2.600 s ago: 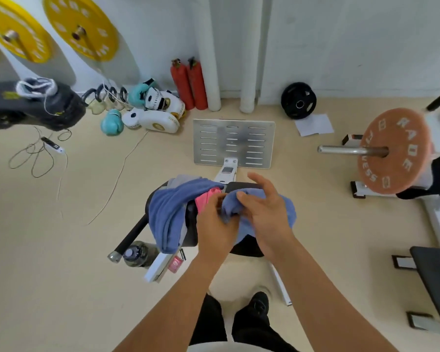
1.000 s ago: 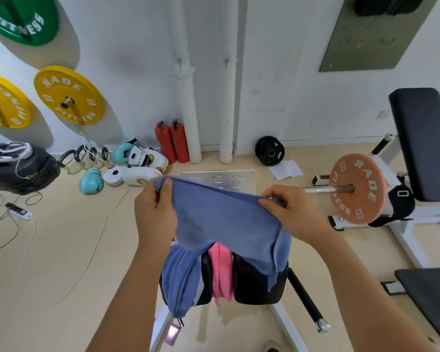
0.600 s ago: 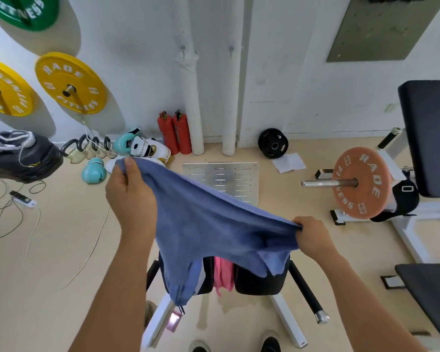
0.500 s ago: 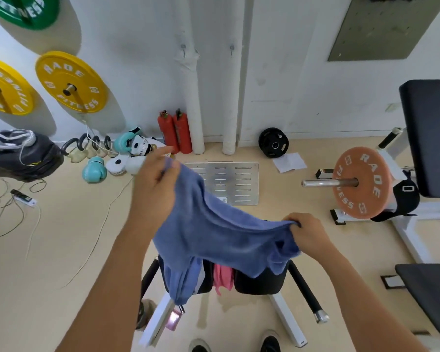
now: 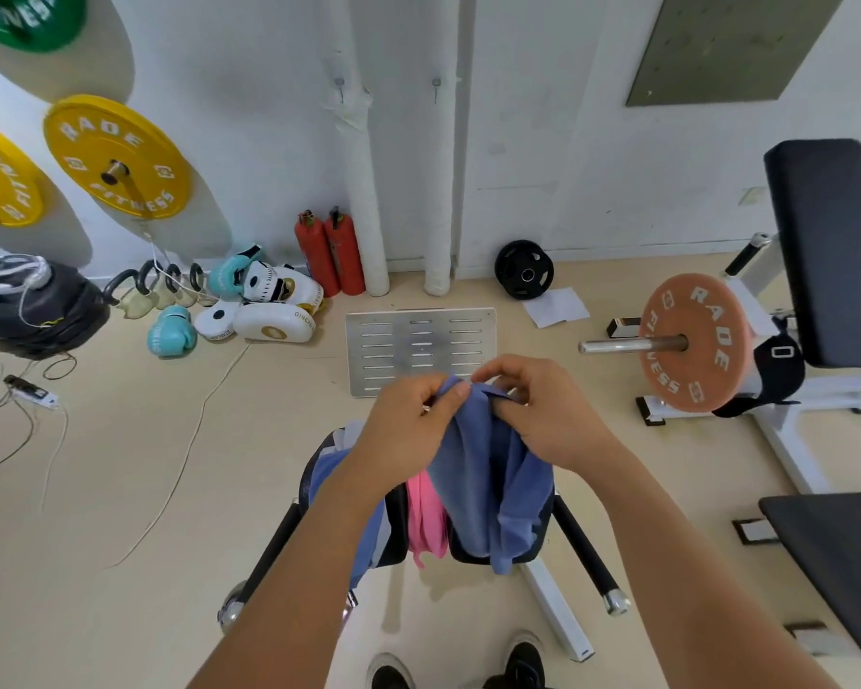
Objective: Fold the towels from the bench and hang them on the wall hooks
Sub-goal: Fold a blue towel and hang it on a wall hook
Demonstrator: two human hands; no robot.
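Yellow plate (image 5: 118,157) lettered "RADE FITNESS"

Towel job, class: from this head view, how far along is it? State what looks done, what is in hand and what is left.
Done: nothing hung; the two wall hooks are bare. In hand: the left hand and right hand pinch the top edges of a blue towel together, a first fold. Left: finish folding and hang it, then the pink towel and another blue one on the bench.
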